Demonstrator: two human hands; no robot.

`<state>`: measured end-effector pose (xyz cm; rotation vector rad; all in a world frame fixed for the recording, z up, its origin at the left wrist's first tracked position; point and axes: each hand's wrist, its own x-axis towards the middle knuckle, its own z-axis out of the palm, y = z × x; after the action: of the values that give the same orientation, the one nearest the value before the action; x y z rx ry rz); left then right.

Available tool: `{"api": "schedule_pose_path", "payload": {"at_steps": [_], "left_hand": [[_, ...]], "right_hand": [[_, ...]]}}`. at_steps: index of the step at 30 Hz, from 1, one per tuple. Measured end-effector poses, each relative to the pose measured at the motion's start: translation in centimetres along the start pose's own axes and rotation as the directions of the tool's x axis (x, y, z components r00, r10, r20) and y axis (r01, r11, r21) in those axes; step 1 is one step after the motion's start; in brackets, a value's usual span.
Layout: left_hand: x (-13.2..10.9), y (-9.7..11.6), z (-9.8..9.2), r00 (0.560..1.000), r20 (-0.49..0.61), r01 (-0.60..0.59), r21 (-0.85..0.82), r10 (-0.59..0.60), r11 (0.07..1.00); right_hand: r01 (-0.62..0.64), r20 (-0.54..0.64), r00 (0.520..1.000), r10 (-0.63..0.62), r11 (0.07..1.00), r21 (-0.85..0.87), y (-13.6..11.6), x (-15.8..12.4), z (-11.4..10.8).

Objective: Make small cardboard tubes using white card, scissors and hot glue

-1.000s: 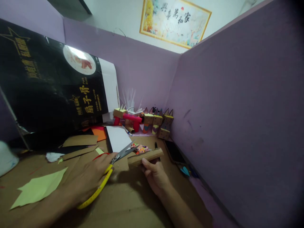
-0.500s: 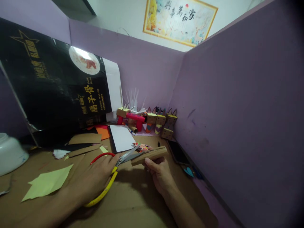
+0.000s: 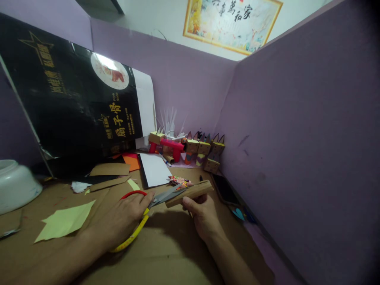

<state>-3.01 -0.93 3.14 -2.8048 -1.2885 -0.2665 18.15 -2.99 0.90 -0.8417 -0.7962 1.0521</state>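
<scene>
My left hand (image 3: 127, 213) is closed around the handles of a pair of scissors (image 3: 155, 200), one handle red and the other yellow. The blades stand a little apart and point right, their tips at the upper edge of a folded brown cardboard piece (image 3: 194, 191). That piece is pinched in my right hand (image 3: 204, 217), thumb on the near side, and held above the table. Most of the right fingers are hidden behind it. Just beyond the blades lies a colourful patterned item (image 3: 179, 180), partly covered.
Cardboard (image 3: 148, 257) covers the table. Yellow-green paper (image 3: 67, 219) and a white jar (image 3: 18, 188) are at left, a white sheet (image 3: 156, 170) ahead. Several cardboard figures (image 3: 204, 148) stand at the back. A phone (image 3: 225, 189) lies right, beside the purple wall (image 3: 297, 138). A black box panel (image 3: 74, 103) leans at left.
The camera view has shifted slightly, so most things appear a little further right. The scissor blades look slightly closer together, and the cardboard piece is turned a little. Both hands keep their holds.
</scene>
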Motion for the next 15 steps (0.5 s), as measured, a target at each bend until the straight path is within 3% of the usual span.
{"api": "schedule_pose_path", "payload": {"at_steps": [7,15], "left_hand": [[0.19,0.26,0.38,0.999,-0.03,-0.04,0.149,0.045,0.988],[0.08,0.4,0.04,0.998,-0.011,-0.061,0.131,0.063,0.989]], "right_hand": [[0.006,-0.011,1.0,-0.007,0.999,-0.045,-0.1,0.0,-0.06],[0.003,0.015,1.0,-0.002,0.999,-0.032,0.01,0.06,-0.22]]}}
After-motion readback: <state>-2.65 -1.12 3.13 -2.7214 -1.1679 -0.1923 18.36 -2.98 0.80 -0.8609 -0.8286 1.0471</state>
